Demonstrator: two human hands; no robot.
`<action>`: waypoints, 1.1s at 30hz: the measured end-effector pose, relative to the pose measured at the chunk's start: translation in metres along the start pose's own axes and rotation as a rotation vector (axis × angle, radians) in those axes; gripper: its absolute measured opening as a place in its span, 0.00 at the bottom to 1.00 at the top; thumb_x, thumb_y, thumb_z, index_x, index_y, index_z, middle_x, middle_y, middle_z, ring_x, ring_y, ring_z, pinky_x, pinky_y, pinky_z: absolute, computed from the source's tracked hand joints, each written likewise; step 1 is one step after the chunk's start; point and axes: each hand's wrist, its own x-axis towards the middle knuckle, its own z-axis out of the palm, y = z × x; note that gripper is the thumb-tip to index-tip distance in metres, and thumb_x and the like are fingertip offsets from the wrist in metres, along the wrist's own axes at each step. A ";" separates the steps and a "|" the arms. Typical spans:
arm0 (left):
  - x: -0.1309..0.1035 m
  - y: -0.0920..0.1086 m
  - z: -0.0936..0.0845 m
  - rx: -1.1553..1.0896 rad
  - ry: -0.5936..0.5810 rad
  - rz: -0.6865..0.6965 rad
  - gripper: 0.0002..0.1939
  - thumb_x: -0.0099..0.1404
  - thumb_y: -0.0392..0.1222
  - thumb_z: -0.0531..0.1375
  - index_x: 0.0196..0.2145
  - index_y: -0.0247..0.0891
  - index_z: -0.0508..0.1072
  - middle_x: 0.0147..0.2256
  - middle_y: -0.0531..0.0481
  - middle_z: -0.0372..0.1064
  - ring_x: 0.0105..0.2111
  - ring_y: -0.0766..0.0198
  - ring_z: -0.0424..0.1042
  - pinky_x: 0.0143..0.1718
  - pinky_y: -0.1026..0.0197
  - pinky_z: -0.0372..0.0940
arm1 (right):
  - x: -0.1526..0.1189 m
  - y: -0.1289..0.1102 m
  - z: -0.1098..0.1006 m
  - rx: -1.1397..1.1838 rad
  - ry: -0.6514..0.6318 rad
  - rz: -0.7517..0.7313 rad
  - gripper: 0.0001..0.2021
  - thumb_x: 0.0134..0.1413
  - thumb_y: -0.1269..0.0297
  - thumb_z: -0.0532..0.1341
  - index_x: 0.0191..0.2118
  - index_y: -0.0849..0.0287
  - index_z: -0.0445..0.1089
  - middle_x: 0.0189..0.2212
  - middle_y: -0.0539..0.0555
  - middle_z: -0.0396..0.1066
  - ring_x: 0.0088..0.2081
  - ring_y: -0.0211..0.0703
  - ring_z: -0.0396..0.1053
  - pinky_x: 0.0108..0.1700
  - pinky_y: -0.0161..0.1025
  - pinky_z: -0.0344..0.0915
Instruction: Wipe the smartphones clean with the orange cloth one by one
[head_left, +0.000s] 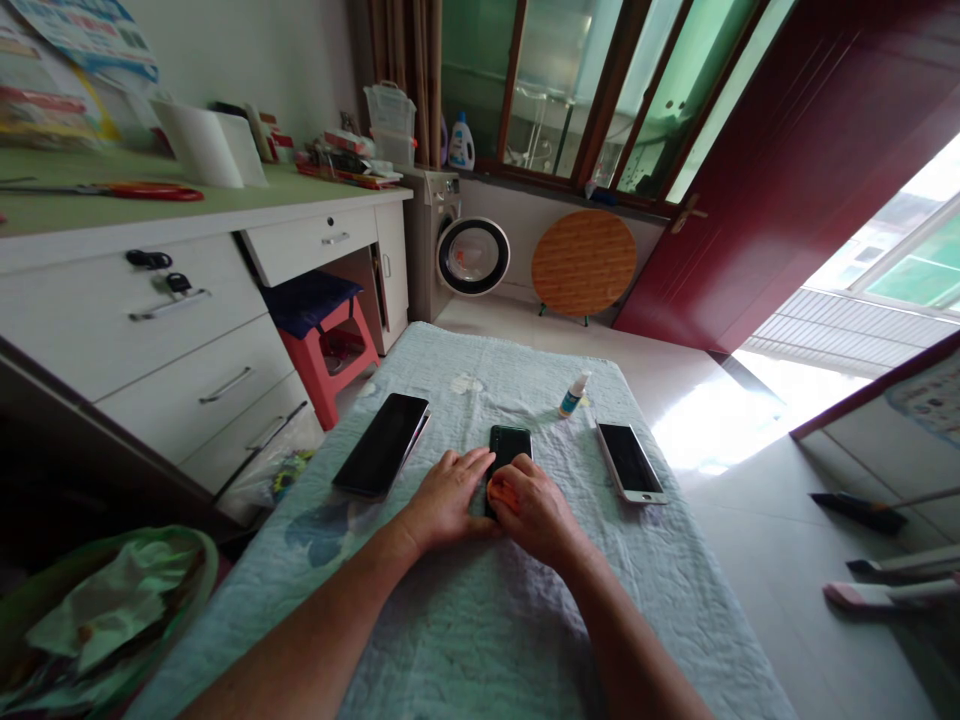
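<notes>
A dark smartphone [513, 440] lies on the cloth-covered table in front of me, its lower part hidden by my hands. My left hand [452, 500] grips its left edge, with the fingers at the upper side and the thumb near the bottom. Bunched in my right hand [538, 508] is an orange cloth [503, 492], pressed against the phone's surface. To the left rests a larger black-screened device [384, 443], slightly raised on something beneath it. A white smartphone [631, 462] with a dark screen lies to the right. Behind it stands a small spray bottle [574, 394], upright with a clear top.
A pale blue quilted cover [472, 630] drapes the table. At the left are a white drawer desk [187, 340], a red stool [341, 345] and a waste basket [206, 560]. A washing machine [431, 240] with its door open stands behind; brooms lie right.
</notes>
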 end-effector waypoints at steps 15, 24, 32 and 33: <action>0.000 -0.003 0.003 0.016 0.005 0.007 0.47 0.50 0.62 0.65 0.62 0.36 0.57 0.62 0.41 0.54 0.56 0.46 0.59 0.58 0.51 0.53 | 0.000 0.001 0.001 -0.002 0.009 -0.005 0.02 0.54 0.68 0.58 0.30 0.57 0.65 0.32 0.50 0.60 0.34 0.36 0.62 0.37 0.32 0.59; 0.000 -0.003 0.004 0.019 0.010 0.005 0.47 0.50 0.62 0.64 0.62 0.37 0.57 0.63 0.41 0.54 0.56 0.46 0.60 0.57 0.51 0.54 | 0.002 0.001 -0.003 0.007 -0.046 0.005 0.03 0.49 0.72 0.58 0.27 0.59 0.67 0.30 0.49 0.63 0.29 0.33 0.62 0.33 0.32 0.55; 0.000 -0.001 0.001 -0.002 -0.006 -0.013 0.49 0.49 0.63 0.64 0.62 0.37 0.57 0.63 0.40 0.52 0.57 0.44 0.58 0.58 0.49 0.53 | -0.001 0.001 -0.023 0.115 -0.066 0.003 0.06 0.45 0.73 0.57 0.24 0.58 0.70 0.24 0.48 0.67 0.27 0.35 0.63 0.30 0.32 0.55; 0.000 -0.001 0.001 -0.003 -0.011 -0.019 0.49 0.48 0.62 0.65 0.62 0.37 0.56 0.63 0.40 0.52 0.57 0.44 0.58 0.58 0.49 0.53 | 0.000 0.003 -0.026 0.128 -0.016 0.013 0.06 0.46 0.72 0.57 0.25 0.58 0.70 0.24 0.48 0.68 0.27 0.36 0.64 0.31 0.33 0.56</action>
